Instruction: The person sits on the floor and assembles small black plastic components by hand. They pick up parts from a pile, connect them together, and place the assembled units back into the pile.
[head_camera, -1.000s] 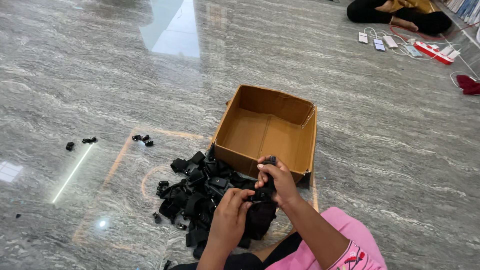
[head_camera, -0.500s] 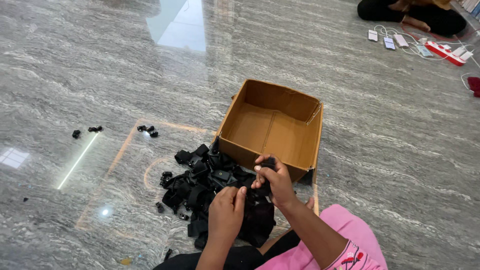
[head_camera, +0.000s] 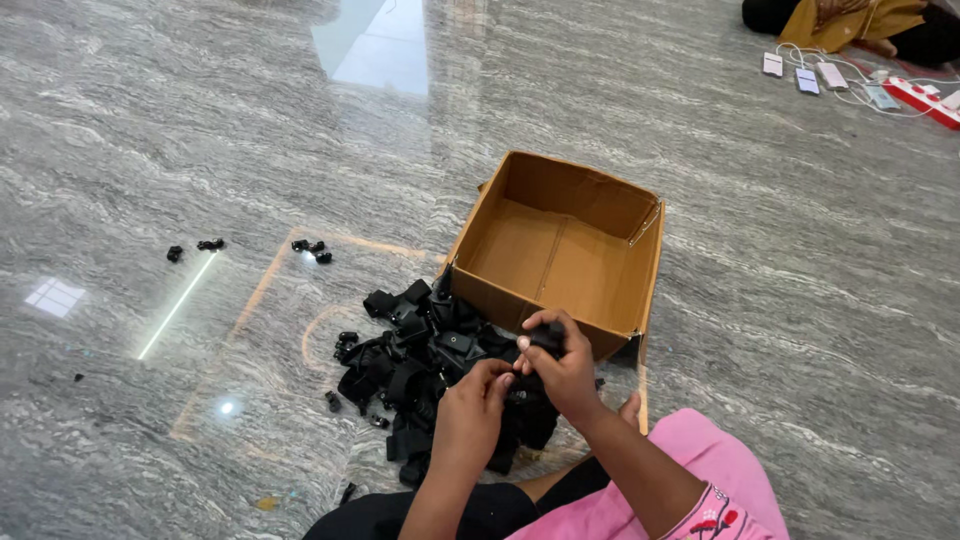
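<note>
My right hand (head_camera: 562, 368) is closed around a small black plastic-and-strap piece (head_camera: 546, 338), and my fingers cover most of it, so I cannot tell its shape, its long axis or which way it points. My left hand (head_camera: 472, 412) pinches narrowly at the same piece from the near left, fingertips touching the right hand's. The piece sits just above the near right edge of a heap of black straps and clips (head_camera: 420, 370) on the grey marble floor (head_camera: 200, 130); the heap is too tangled to count.

Just beyond my hands stands 1 open brown cardboard box (head_camera: 560, 205), its near wall touching the heap. Far left lie 2 small clusters of loose black bits (head_camera: 312, 248), (head_camera: 196, 247), hard to make out. At the far right, another person's clothing (head_camera: 840, 18) is cut off by the frame, beside several small flat devices on cables (head_camera: 805, 78).
</note>
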